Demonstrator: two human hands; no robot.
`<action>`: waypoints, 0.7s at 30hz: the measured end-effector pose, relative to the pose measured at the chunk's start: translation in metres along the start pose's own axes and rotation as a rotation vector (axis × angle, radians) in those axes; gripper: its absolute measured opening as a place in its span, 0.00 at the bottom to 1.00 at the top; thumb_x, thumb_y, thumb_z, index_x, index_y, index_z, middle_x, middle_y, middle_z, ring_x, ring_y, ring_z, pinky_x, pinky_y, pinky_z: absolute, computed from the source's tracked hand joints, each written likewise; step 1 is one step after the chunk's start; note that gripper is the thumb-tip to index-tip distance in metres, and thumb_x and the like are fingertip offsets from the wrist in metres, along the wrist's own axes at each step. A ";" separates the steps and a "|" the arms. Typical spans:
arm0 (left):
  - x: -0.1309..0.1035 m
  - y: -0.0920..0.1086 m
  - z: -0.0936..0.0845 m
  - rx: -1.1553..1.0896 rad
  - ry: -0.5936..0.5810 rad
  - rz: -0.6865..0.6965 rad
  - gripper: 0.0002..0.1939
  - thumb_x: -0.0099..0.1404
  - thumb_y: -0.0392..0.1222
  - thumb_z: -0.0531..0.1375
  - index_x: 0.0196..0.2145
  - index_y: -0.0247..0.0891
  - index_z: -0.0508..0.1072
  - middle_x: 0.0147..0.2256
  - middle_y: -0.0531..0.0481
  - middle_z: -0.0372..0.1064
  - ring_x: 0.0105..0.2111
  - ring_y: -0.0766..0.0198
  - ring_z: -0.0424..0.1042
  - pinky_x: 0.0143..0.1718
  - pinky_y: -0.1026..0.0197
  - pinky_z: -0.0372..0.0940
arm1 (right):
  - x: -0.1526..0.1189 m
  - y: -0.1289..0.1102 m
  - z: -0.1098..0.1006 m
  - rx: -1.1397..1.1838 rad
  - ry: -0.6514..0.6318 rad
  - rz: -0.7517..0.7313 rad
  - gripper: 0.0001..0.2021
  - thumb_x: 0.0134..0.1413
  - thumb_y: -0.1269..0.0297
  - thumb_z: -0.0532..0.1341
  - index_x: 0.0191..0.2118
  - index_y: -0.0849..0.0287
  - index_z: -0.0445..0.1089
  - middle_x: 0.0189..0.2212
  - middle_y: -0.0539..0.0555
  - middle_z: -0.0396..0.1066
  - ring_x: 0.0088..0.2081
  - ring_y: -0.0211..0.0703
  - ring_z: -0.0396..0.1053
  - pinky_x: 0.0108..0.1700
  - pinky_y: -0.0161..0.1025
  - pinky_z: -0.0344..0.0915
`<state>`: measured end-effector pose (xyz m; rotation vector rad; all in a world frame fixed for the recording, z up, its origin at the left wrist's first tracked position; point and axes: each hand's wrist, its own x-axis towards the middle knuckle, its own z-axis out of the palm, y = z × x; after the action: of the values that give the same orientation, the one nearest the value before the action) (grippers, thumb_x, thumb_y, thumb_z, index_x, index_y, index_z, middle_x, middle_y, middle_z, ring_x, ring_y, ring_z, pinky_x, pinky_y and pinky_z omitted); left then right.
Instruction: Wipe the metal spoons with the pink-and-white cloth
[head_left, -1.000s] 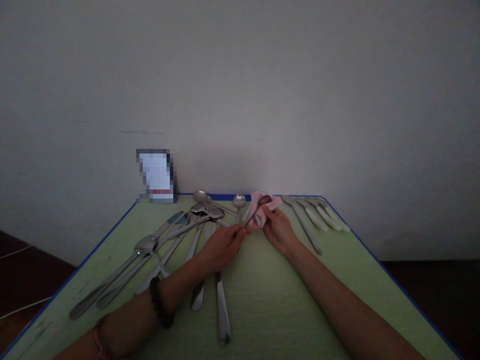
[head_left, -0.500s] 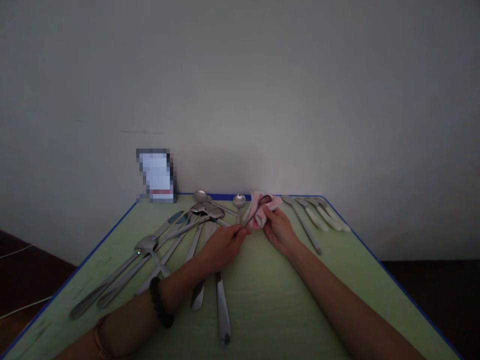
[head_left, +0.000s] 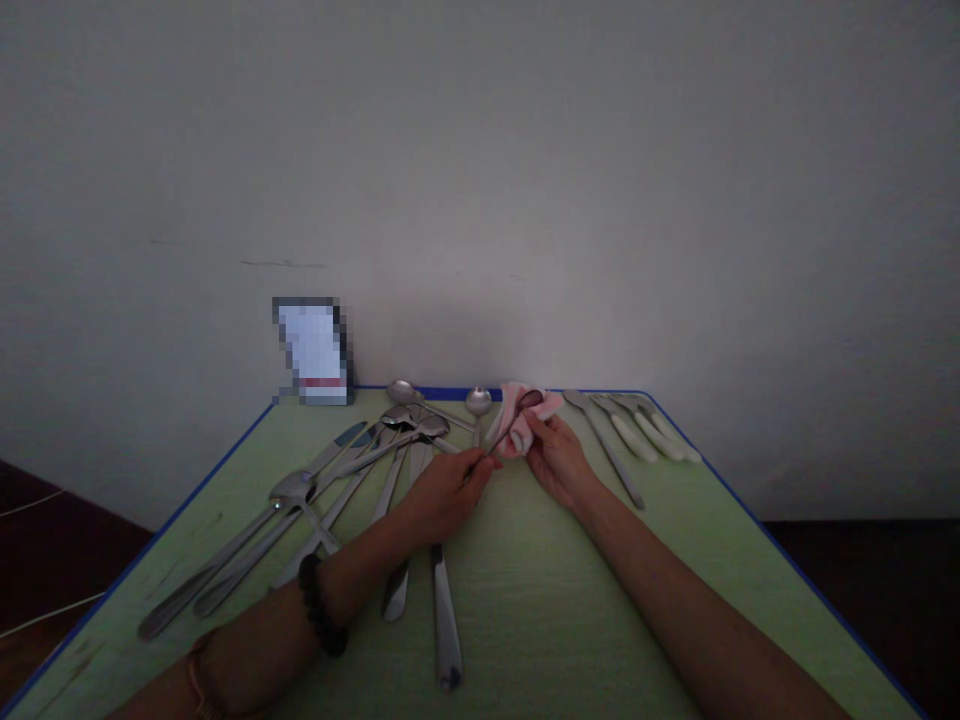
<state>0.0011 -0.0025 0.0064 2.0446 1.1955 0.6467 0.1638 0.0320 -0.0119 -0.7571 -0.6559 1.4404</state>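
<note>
My left hand is closed on the handle of a metal spoon, whose bowl points up and away to the right. Behind that bowl lies a pink and white cloth, pinched in my right hand with the thumb near the spoon. Just left of the cloth, another spoon rests at the table's far edge. Under and beside my left forearm are several metal spoons and knives in a loose pile, among them a large spoon and a knife handle.
On the right of the green table lie a long metal utensil and several white-handled forks. A blurred phone-like screen stands at the back left. A grey wall rises behind the table.
</note>
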 end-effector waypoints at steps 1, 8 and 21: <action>0.000 0.000 0.000 0.002 0.000 0.000 0.19 0.67 0.44 0.45 0.41 0.34 0.73 0.21 0.53 0.65 0.22 0.65 0.64 0.26 0.66 0.55 | 0.000 0.000 0.000 -0.002 0.002 0.000 0.11 0.34 0.63 0.70 0.26 0.58 0.70 0.22 0.45 0.70 0.25 0.31 0.64 0.28 0.29 0.64; 0.000 -0.001 0.001 0.010 0.007 0.001 0.19 0.67 0.44 0.45 0.40 0.35 0.73 0.20 0.54 0.64 0.21 0.66 0.63 0.26 0.67 0.55 | 0.001 0.001 -0.001 -0.018 0.011 -0.014 0.10 0.36 0.63 0.69 0.27 0.58 0.70 0.23 0.46 0.70 0.25 0.32 0.65 0.30 0.31 0.65; 0.000 0.000 0.000 0.008 -0.006 -0.002 0.18 0.66 0.44 0.46 0.38 0.34 0.73 0.20 0.54 0.64 0.21 0.67 0.61 0.25 0.67 0.53 | 0.001 0.001 -0.001 0.003 0.009 0.006 0.11 0.35 0.65 0.70 0.29 0.59 0.71 0.24 0.46 0.71 0.27 0.32 0.65 0.31 0.30 0.65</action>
<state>0.0014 -0.0025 0.0067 2.0506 1.1978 0.6354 0.1641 0.0329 -0.0132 -0.7634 -0.6450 1.4428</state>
